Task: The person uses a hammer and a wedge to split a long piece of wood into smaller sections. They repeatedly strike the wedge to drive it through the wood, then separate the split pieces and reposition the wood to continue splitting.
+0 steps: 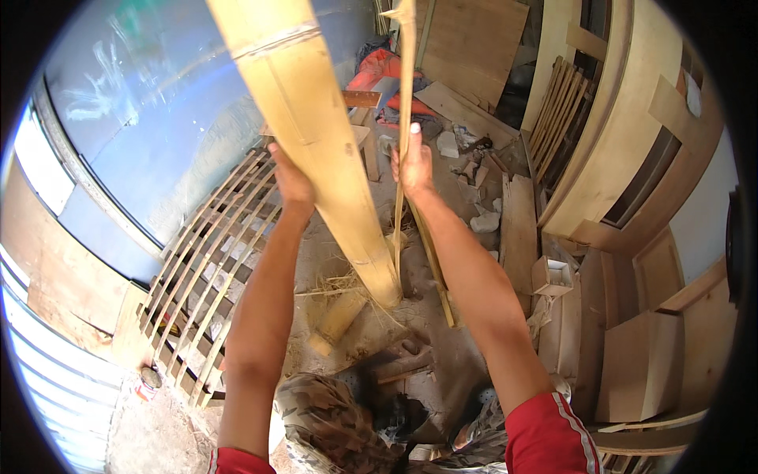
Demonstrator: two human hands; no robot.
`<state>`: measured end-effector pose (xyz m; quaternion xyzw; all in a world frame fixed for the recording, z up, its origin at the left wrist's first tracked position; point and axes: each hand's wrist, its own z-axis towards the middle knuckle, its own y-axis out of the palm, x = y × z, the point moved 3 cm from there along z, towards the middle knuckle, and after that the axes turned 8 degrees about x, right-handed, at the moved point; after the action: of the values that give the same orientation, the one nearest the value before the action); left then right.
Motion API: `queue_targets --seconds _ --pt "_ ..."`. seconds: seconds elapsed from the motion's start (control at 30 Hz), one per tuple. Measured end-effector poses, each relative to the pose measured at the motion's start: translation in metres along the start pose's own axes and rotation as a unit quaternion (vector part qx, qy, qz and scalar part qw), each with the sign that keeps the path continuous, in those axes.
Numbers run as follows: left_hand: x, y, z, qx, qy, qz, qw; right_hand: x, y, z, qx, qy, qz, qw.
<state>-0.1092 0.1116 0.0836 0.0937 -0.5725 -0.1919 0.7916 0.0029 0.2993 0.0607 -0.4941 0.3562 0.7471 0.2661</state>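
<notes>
A thick yellow split bamboo pole (316,118) leans upright before me, its lower end on the dusty ground and its top beyond the picture's edge. My left hand (292,182) is closed on the pole's left edge, with most of its fingers hidden behind it. To the right, my right hand (414,164) is wrapped round a thin bamboo strip (407,71), thumb pointing up. The strip stands nearly upright beside the pole, and its lower end comes down close to the pole's foot. A short bamboo piece (339,317) lies on the ground by the pole's base, among pale shavings.
A slatted wooden frame (209,276) lies on the left, below a blue-grey wall panel (150,87). Planks (518,229) and rubble (483,217) lie to the right. Beyond are a small wooden box (552,276) and tall wooden frames (608,142). Red cloth (373,69) lies at the back.
</notes>
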Motion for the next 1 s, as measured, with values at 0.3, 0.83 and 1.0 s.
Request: queue_targets --seconds 0.3,0.83,1.0 --pt "-0.008 0.035 -0.019 -0.067 -0.043 -0.067 0.995 -0.006 -0.012 -0.022 0.019 -0.128 -0.080 0.988" --pt "0.063 -0.009 -0.031 -0.028 0.080 -0.002 0.996 -0.041 0.011 -0.108 -0.192 -0.103 -0.187 0.958" --pt "0.152 0.015 -0.042 0.023 0.279 0.006 0.960 -0.053 0.023 -0.123 -0.171 -0.095 -0.265 0.944"
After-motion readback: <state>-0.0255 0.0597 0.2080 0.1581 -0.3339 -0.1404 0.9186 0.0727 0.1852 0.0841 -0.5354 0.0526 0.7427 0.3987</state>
